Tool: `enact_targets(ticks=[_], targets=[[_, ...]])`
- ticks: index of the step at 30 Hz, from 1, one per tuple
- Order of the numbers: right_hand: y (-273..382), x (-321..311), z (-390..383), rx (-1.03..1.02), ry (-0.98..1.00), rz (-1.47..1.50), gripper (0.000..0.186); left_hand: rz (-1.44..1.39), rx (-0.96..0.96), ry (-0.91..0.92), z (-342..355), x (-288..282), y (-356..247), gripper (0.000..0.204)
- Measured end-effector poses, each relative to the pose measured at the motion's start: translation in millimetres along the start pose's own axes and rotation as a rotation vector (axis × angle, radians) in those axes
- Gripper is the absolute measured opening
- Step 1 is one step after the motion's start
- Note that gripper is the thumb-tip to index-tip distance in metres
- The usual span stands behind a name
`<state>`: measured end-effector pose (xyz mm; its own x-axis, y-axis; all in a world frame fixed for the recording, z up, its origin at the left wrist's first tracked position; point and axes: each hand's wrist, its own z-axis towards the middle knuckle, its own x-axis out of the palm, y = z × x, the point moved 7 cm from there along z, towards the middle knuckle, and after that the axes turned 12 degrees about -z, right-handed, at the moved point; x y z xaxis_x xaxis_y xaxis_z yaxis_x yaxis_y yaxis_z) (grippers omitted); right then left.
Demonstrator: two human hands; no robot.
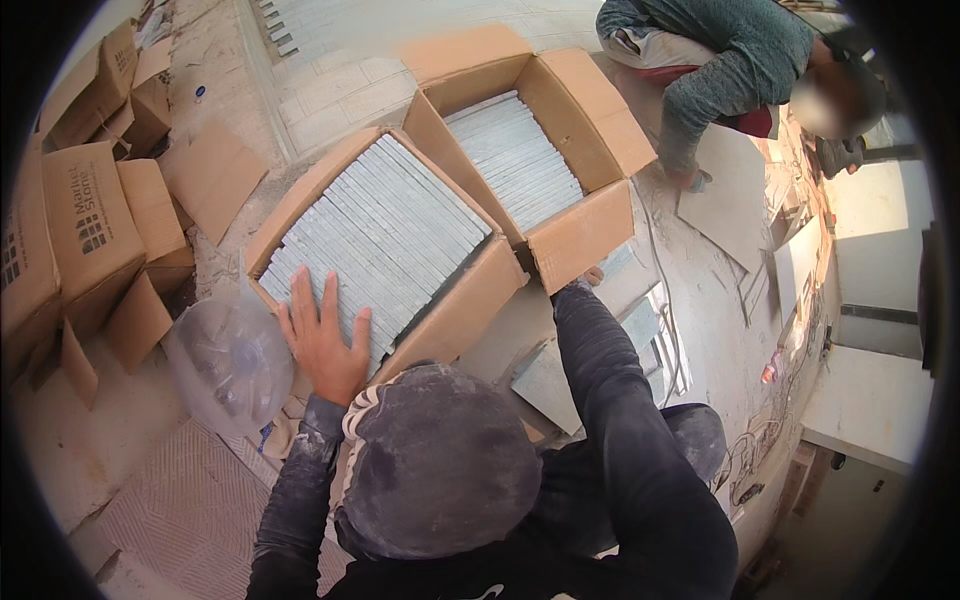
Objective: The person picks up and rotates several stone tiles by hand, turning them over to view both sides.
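My left hand [330, 343] lies flat with its fingers spread on the near-left corner of a tight row of grey stone tiles [385, 235]. The tiles stand on edge inside an open cardboard box [465, 305]. Beyond it to the right is a second open cardboard box [582, 237], holding another row of grey tiles [515, 158]. My right arm reaches forward to that box's near flap. Only a small part of my right hand [594, 275] shows at the flap's lower edge; its fingers are mostly hidden.
A crumpled clear plastic bag [232, 365] lies left of the near box. Opened cardboard cartons [95, 215] are piled at the far left. At the upper right a co-worker [735, 60] bends over a large flat slab [725, 190]. A cable [665, 290] crosses the dusty floor.
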<state>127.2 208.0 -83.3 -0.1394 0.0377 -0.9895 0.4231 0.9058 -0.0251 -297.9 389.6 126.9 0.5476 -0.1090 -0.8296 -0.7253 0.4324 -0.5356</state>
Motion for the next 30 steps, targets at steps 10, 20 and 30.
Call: enact_targets(ticks=[10,20,30], targets=[[-12,-14,14,0.045,-0.017,0.022,0.082,0.100,0.108,-0.014,-5,9,7,0.058],[-49,-48,-12,0.042,0.199,0.377,0.104,0.128,0.133,-0.044,-6,11,9,0.058],[-99,-114,-1,-0.146,0.314,1.441,0.107,0.229,0.169,-0.154,0,21,18,0.059]])
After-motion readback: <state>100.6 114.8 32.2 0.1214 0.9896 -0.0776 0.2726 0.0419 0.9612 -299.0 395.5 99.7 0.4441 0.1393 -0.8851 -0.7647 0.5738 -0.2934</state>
